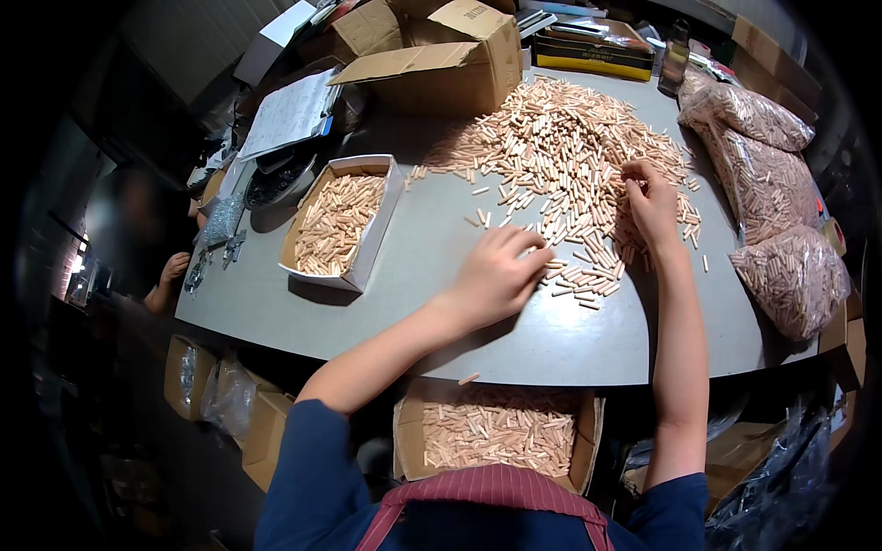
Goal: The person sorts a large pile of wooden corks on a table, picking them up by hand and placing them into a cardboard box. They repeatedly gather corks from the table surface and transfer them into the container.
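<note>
A wide heap of short wooden dowels (560,138) spreads over the grey table. My left hand (499,274) is at the heap's near left edge, fingers curled and slightly blurred. Whatever lies between its thumb and fingers is hidden. My right hand (652,202) reaches into the heap's right side, with thumb and fingers bent together; I cannot make out what they pinch. Below the table edge, in front of my body, an open cardboard box (407,432) holds many dowels. One single dowel (469,378) shows at the table's edge above that box.
A shallow carton (375,234) full of dowels stands left on the table (441,340). Clear bags of dowels (758,188) line the right side. Behind are an open cardboard box (441,73), papers (292,112) and a dark bottle (675,60). Another person's hand (175,266) is at far left.
</note>
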Motion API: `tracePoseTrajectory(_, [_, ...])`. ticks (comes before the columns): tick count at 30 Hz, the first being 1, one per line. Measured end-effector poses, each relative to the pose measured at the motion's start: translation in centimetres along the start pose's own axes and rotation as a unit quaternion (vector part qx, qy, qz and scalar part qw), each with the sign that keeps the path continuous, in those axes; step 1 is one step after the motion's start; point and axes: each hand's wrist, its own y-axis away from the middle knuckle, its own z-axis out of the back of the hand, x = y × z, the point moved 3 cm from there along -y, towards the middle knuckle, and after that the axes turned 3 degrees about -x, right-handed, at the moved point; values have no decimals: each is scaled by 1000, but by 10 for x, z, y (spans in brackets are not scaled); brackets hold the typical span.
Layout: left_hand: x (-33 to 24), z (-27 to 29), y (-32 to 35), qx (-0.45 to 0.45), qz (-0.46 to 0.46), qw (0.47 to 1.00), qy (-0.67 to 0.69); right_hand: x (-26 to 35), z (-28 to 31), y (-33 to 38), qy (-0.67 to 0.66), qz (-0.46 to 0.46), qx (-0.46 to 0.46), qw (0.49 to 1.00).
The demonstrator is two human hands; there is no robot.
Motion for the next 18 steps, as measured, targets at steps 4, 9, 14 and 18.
tracePoseTrajectory(4, [0, -44, -41, 24, -28, 999, -7, 1, 2, -3, 13, 21, 11, 1000])
tracePoseTrajectory(9, [-1, -47, -48, 93, -19, 994, -55, -1, 10, -8, 18, 2, 22, 1000])
tracePoseTrajectory(14, [52, 45, -11, -82, 168, 976, -110, 9, 16, -9, 11, 13, -29, 999])
tracePoseTrajectory(18, [107, 130, 34, -116, 209, 917, -319, 17, 8, -5, 22, 32, -10, 999])
